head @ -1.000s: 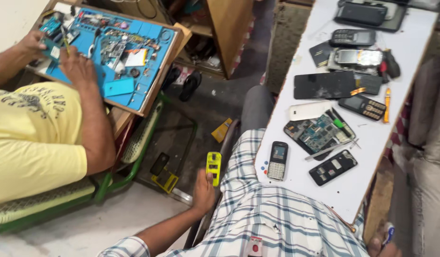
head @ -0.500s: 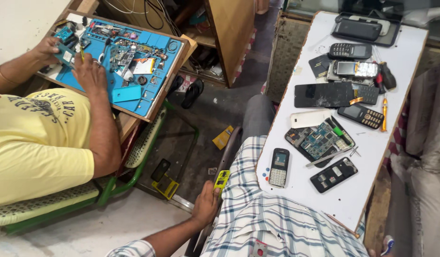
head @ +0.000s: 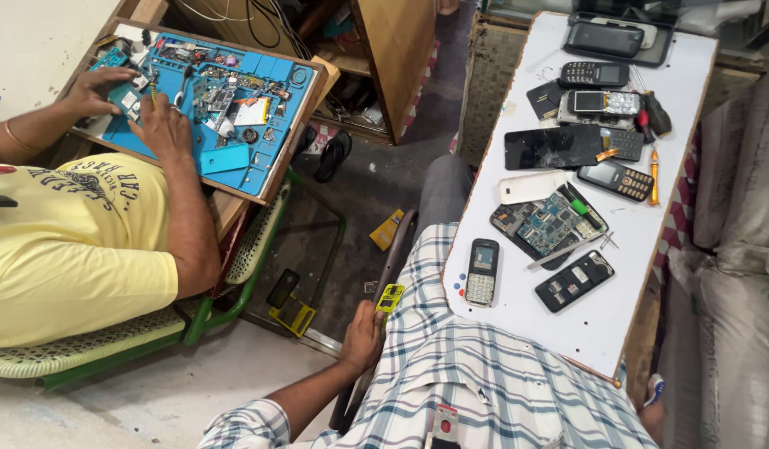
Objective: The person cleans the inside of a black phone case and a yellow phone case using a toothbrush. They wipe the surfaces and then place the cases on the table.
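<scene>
Yellow plastic marks the small phone housing (head: 390, 298) pinched in the left hand (head: 364, 337), which hangs low at the person's left side, beside the dark chair frame and above the grey floor. The fingers are closed round the lower end of that yellow piece, so the top of it sticks up free. The right hand (head: 650, 411) barely shows at the bottom right corner, past the edge of the checked shirt; whether it is open or closed I cannot tell, though a small blue-and-white object (head: 655, 387) sits just by it.

In front of the person lies a white table (head: 601, 333) strewn with handsets. Nearest the body is a grey keypad phone (head: 483, 272), and just beside it a black back cover (head: 574, 280). Further up is an opened phone with its blue-green circuit board (head: 549, 223) bare, a thin metal tool lying across its lower corner. A black touchscreen phone (head: 553, 147) lies flat past that, with an orange-handled screwdriver (head: 653, 175) near the table's far edge.

Well apart on the left, a co-worker in a yellow shirt (head: 69, 241) sits at a blue repair mat (head: 226, 100), both of that person's hands on the parts there.
</scene>
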